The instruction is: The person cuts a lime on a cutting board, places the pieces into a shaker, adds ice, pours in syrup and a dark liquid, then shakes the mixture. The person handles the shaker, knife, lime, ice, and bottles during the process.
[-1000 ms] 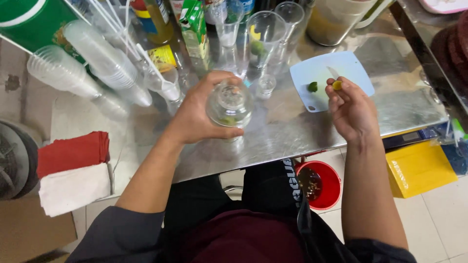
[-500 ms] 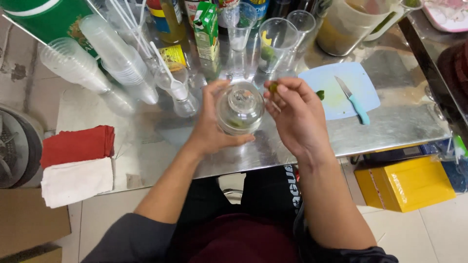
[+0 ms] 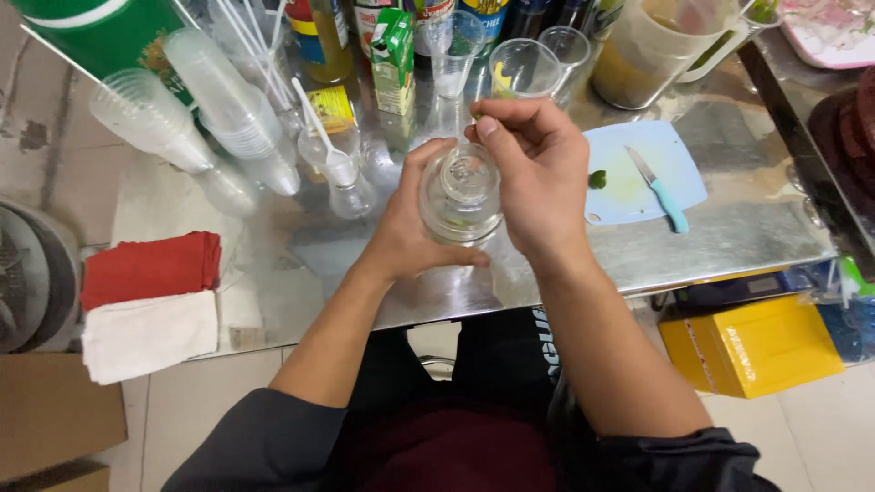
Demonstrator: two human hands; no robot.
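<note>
Left hand grasping glass jar, right hand pinching green bit over it, near table's front edge.

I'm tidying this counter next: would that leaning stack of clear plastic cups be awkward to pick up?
Probably. The stack of cups lies tilted against bottles, so it may roll or slide apart. It looks thin and light, likely flexing under a squeeze.

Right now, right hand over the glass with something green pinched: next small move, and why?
Probably open the fingers and let the green bit drop into the glass. The right hand sits closed just above the glass's far rim, and the left hand grips the glass over the metal table. What the bit is, I can't tell.
</note>
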